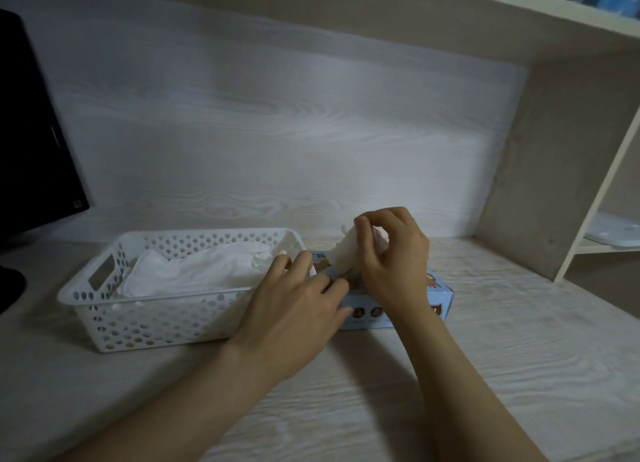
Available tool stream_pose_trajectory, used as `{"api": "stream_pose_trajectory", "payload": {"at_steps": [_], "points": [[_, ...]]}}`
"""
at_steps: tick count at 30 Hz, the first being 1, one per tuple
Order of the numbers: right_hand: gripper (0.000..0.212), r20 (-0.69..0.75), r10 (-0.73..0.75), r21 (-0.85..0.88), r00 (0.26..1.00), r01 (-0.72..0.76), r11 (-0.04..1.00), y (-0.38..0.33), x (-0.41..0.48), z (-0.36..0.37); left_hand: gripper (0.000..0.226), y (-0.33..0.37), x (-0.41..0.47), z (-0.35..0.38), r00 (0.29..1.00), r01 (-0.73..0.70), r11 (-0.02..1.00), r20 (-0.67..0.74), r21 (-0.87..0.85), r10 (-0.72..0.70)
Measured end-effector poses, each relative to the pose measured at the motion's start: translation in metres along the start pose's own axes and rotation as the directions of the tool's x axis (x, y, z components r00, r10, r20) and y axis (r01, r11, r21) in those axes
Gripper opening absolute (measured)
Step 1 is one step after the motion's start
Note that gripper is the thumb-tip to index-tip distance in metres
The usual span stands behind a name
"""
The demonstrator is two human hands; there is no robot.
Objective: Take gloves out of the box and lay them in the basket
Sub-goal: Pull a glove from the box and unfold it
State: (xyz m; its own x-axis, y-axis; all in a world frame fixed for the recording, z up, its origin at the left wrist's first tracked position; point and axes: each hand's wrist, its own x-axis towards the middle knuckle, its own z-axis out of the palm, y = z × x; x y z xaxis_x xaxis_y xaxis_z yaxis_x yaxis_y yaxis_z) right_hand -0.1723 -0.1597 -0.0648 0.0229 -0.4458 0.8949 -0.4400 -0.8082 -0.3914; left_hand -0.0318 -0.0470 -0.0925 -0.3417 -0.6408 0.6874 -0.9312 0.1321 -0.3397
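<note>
glove (346,253) pinched by right hand (391,253), above box (438,297)

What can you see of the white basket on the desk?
The basket is white plastic, rectangular, with round holes in its walls and a handle slot at its left end. It stands upright on the desk, just left of the box, and holds white gloves. The left hand hides its right corner.

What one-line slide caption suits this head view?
Right hand pinches a white glove up from the blue box, left hand resting on the box, beside a white basket holding gloves.
</note>
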Motion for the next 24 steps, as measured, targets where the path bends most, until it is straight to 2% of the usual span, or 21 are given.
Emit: {"api": "stream_pose_trajectory", "payload": {"at_steps": [5, 9, 11, 15, 18, 21, 24], "points": [[0.011, -0.178, 0.002, 0.016, 0.984, 0.000, 1.000, -0.007, 0.001, -0.003, 0.013, -0.004, 0.000, 0.004, 1.000, -0.025, 1.000, -0.014, 0.007, 0.025], [0.009, -0.250, 0.026, 0.057, 0.968, -0.012, 0.998, -0.012, 0.001, -0.006, 0.018, -0.004, 0.003, 0.000, 0.999, -0.024, 1.000, -0.036, -0.017, 0.023], [0.010, -0.186, 0.046, 0.076, 0.981, -0.033, 0.997, -0.013, 0.001, -0.006, 0.019, -0.004, 0.003, -0.002, 1.000, -0.013, 1.000, -0.028, -0.021, 0.012], [0.013, 0.043, 0.126, 0.102, 0.991, -0.130, 0.986, -0.006, 0.000, -0.002, 0.023, -0.001, 0.000, -0.005, 0.997, -0.004, 0.999, -0.080, -0.047, 0.001], [0.018, 0.133, 0.188, 0.124, 0.973, -0.204, 0.971, -0.005, 0.000, -0.002, 0.004, -0.007, 0.001, -0.010, 0.988, 0.056, 0.988, -0.138, -0.141, -0.076], [0.025, 0.169, 0.234, 0.163, 0.957, -0.261, 0.951, -0.008, -0.001, -0.003, 0.028, -0.014, 0.011, -0.012, 0.966, 0.179, 0.970, -0.159, -0.165, -0.205], [0.029, 0.189, 0.240, 0.177, 0.952, -0.273, 0.945, -0.009, -0.003, -0.004, 0.057, -0.016, 0.023, -0.015, 0.947, 0.309, 0.923, -0.018, -0.227, -0.321]]}}
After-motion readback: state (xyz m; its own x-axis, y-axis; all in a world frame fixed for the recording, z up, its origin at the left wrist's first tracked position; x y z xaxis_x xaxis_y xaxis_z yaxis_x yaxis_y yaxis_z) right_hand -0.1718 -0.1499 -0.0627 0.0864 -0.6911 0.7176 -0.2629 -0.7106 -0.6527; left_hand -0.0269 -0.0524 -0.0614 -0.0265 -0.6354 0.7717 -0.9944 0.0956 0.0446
